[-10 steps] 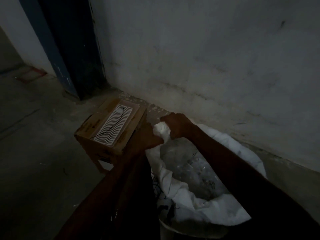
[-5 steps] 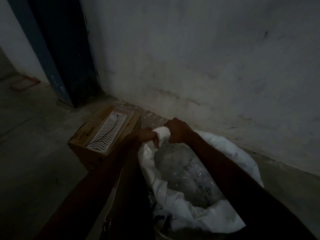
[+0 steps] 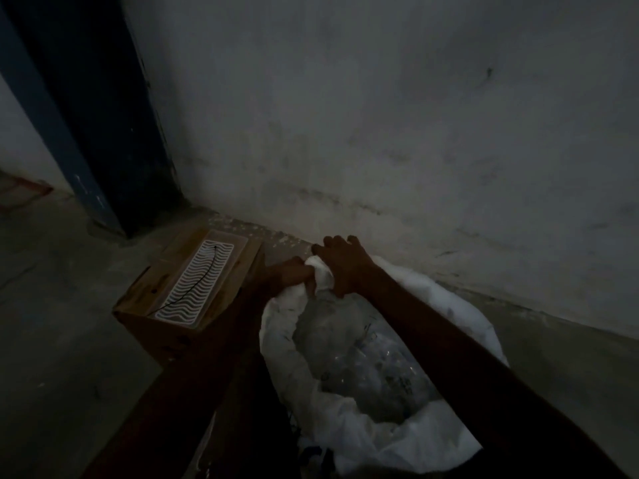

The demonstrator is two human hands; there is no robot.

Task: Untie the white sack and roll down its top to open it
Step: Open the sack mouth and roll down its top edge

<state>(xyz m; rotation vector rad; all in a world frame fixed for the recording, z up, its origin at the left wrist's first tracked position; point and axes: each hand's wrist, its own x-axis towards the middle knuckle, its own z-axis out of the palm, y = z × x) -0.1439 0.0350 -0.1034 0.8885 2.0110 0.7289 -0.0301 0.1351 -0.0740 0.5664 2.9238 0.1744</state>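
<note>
The white sack (image 3: 349,423) stands on the floor by the wall, its mouth wide and its rim rolled into a thick band. Inside lies a clear plastic bag (image 3: 356,350) of pale contents. My left hand (image 3: 290,273) grips the far bunched part of the rim from the left. My right hand (image 3: 345,264) presses on the same bunch from the right, fingers curled over it. The two hands touch at the bunch. Both forearms cross above the sack and hide part of its near side.
A cardboard box (image 3: 162,312) with a white wavy-slotted tray (image 3: 197,281) on top stands just left of the sack. A grey wall (image 3: 380,115) runs right behind. A dark blue door frame (image 3: 93,108) stands at the far left. Concrete floor (image 3: 52,323) spreads left.
Both hands have shifted a little toward the wall with the bunched rim. My left hand has closed in against the right one, and the view has tilted slightly.
</note>
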